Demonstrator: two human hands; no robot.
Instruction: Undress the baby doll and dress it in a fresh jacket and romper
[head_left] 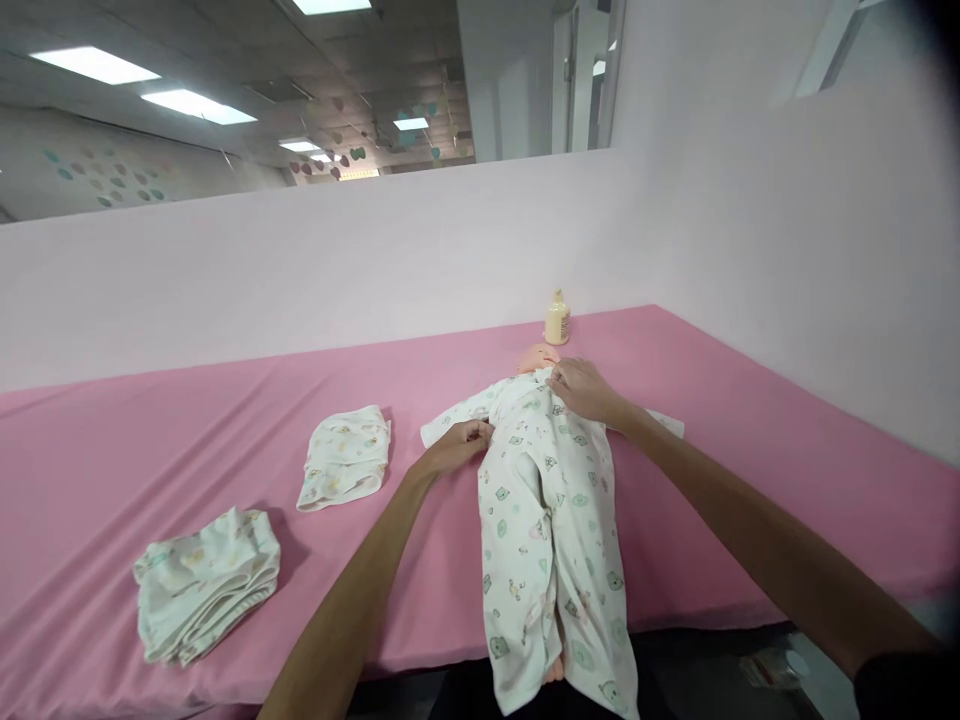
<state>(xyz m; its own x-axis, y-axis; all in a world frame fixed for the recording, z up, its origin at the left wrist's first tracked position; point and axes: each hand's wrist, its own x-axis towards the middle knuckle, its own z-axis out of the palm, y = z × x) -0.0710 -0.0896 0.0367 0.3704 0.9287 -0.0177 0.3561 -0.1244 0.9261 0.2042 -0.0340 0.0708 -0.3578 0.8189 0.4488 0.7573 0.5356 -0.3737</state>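
Observation:
A baby doll (538, 357) lies on its back, its head toward the wall and its feet at the near edge. It is dressed in white baby clothes (525, 470) with a green animal print, long sleeves and long legs. At the left side of the doll's body, my left hand (459, 445) has its fingers curled and closed on the edge of the cloth. My right hand (586, 390) pinches the cloth high on the chest, just below the doll's head. The right hand partly covers the doll's neck and shoulder.
A pink sheet (420, 590) covers the bed-like surface. To the left lie a small folded printed cloth (346, 456) and a thicker folded stack of cloth (210, 580). Behind the doll's head stands a pale yellow pump bottle (557, 320), near the white wall (375, 270).

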